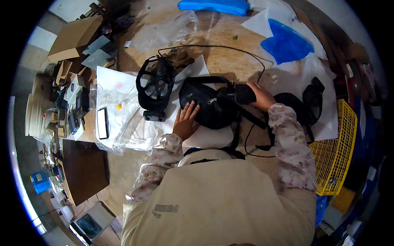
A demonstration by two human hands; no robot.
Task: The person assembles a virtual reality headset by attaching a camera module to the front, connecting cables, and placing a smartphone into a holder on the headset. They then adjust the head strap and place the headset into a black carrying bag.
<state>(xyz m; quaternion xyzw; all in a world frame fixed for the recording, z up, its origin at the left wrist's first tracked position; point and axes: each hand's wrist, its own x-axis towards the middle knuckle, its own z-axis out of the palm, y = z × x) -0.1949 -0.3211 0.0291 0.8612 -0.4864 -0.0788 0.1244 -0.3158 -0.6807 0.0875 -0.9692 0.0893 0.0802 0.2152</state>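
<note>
A black zippered bag [211, 107] with straps lies on the table in front of me. My left hand [186, 121] rests on its left side, fingers stretched and slightly spread. My right hand [262, 97] is closed around a small black boxy piece [245, 94] at the bag's right end; its fingertips are partly hidden, and I cannot tell whether the piece is attached. Left of the bag stands a black head harness [152, 82] with a small dark device [154, 116] at its near end. A thin black cable [221, 46] arcs from the harness toward my right hand.
White sheets and clear plastic [135, 127] cover the left side, with a phone [102, 123] on them. Another black strapped bag [312, 100] lies at right. Beyond are blue plastic pieces [285, 43]. A yellow crate [334, 151] stands at right, cardboard boxes [76, 37] at far left.
</note>
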